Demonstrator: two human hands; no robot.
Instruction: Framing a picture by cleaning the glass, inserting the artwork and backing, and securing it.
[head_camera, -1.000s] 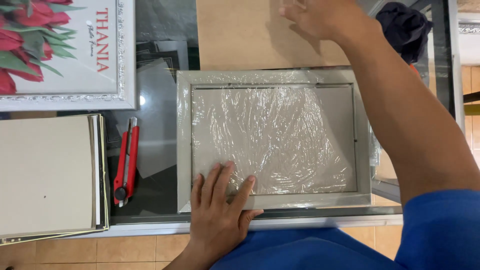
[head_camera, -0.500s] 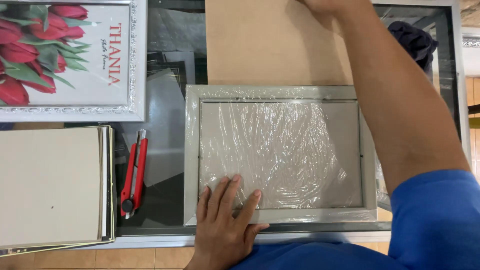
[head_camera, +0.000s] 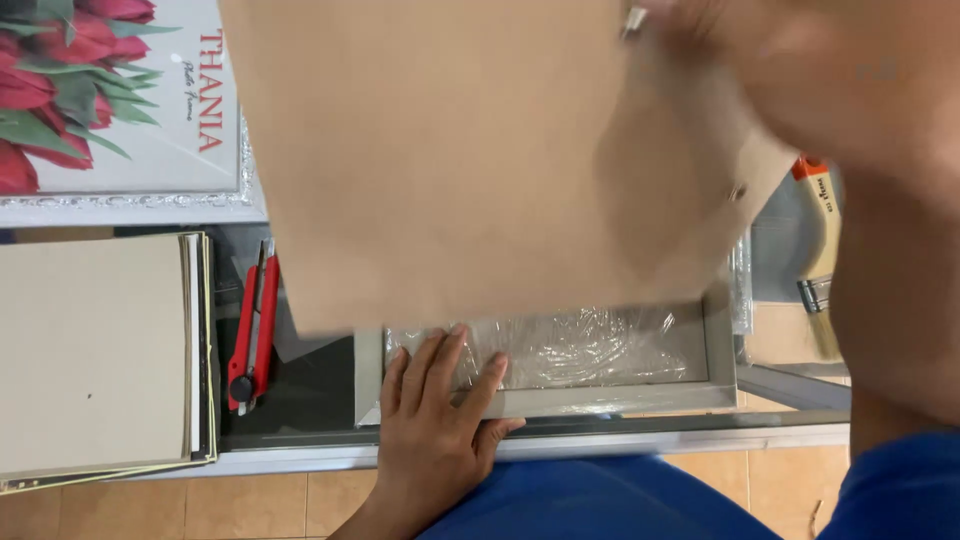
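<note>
Two hands are at work in front of you. Your left hand lies flat, fingers spread and gripping nothing, pressing on the near rail of the grey picture frame at its left corner, fingertips resting on the crinkled clear plastic wrap that covers the frame's middle. Your right hand is up at the top edge of the view, blurred and partly cut off; it has hold of the brown backing board by its far right corner, though you cannot tell how the fingers close around it. That board is raised off the surface and tilted, close to the camera — it hides most of the frame, leaving only the near strip and the right rail showing. The frame itself lies flat on the dark glass surface, near its front edge. Just left of the frame lies a red utility knife, pointing away from you, and beside that a stack of beige boards. Farther back on the left sits a white ornate-framed print of red tulips. On the right, past the frame, a paintbrush with a pale wooden handle shows between the board and your right forearm.
</note>
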